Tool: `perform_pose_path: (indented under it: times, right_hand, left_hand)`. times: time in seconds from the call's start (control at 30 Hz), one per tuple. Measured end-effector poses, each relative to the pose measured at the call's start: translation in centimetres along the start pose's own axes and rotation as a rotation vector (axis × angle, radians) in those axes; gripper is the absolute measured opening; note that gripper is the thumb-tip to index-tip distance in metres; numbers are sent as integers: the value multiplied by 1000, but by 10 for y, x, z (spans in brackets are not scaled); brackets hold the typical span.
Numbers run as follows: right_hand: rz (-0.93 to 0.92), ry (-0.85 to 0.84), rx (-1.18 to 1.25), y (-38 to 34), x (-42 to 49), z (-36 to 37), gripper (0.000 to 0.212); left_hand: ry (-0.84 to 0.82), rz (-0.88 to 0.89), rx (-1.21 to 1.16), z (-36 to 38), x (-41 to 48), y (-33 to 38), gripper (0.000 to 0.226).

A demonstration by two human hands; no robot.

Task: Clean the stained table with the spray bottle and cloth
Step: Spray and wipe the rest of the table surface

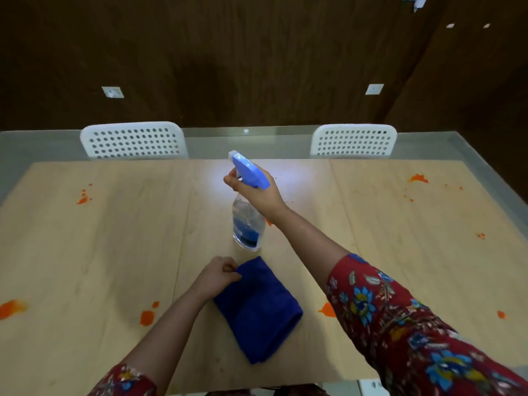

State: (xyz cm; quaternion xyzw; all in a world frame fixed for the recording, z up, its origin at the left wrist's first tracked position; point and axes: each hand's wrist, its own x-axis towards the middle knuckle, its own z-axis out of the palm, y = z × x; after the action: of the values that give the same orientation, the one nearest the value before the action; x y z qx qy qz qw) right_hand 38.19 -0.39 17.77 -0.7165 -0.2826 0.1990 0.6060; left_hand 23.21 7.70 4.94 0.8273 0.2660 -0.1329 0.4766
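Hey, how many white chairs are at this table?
2. The left chair and the right chair both stand beyond the far edge of the table; others on the near side may be out of view.

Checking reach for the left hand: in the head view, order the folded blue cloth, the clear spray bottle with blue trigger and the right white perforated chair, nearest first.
1. Folded blue cloth: pinched by the left hand, front centre.
2. Clear spray bottle with blue trigger: just beyond, in the right hand.
3. Right white perforated chair: beyond the table, far right.
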Motion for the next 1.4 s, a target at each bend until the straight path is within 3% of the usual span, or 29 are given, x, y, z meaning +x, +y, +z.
perform_pose_path:
  times: [0.1, 0.17, 0.27, 0.33, 0.37, 0.43, 0.53, 0.6, 0.67, 0.8, 0.93, 1.0, 1.1, 1.2, 1.33, 1.4]
  right_hand:
    - [122, -76, -42, 22, -10, -16, 77]
    - [285, -63, -100, 54, -39, -30, 95]
    - [528, -132, -634, 108, -101, -38, 67]
    - [465, -210, -891, 133, -132, -31, 52]
    - [404, -221, -903, 139, -138, -26, 49]
    - [357, -201, -738, 139, -140, -34, 35]
    - [349, -188, -261, 128, -143, -76, 21]
    - [427, -164, 0, 113, -157, -114, 34]
    - [449, -28, 69, 96, -175, -153, 46]
    - [473, 256, -231, 73, -210, -234, 40]
    - [556, 140, -764, 82, -229, -257, 31]
    - [581, 100, -819, 104, -235, -247, 34]
    - [567, 221, -988, 156, -244, -232, 52]
    - [606, 135, -1169, 200, -241, -200, 67]
    - [495, 173, -1234, 214, -253, -194, 58]
    - [561, 243, -1198, 215, -277, -213, 57]
  left_hand:
    - [88, -54, 132, 5, -5, -1, 39]
    - [51, -104, 248, 13, -7, -3, 42]
    - [-4, -126, 359, 21, -7, 2, 23]
    - [-2, -26, 324, 25, -7, 7, 14]
    - [-11, 40, 233, 25, -8, 11, 12]
    - [-65, 112, -4, 29, -12, 32, 12]
    - [-123, 172, -314, 39, -13, 73, 15]
    - [-118, 206, -449, 52, -2, 99, 22]
    - [-145, 222, -448, 71, 13, 124, 27]
    - [-174, 278, -257, 124, 42, 158, 36]
    - [-80, 363, 78, 160, 63, 153, 43]
    - [-83, 397, 229, 170, 72, 147, 52]
    - [-144, 374, 431, 185, 78, 138, 66]
    - [-158, 384, 586, 197, 80, 128, 69]
    - [-153, 382, 646, 200, 80, 126, 64]
    - [-174, 391, 675, 199, 82, 126, 65]
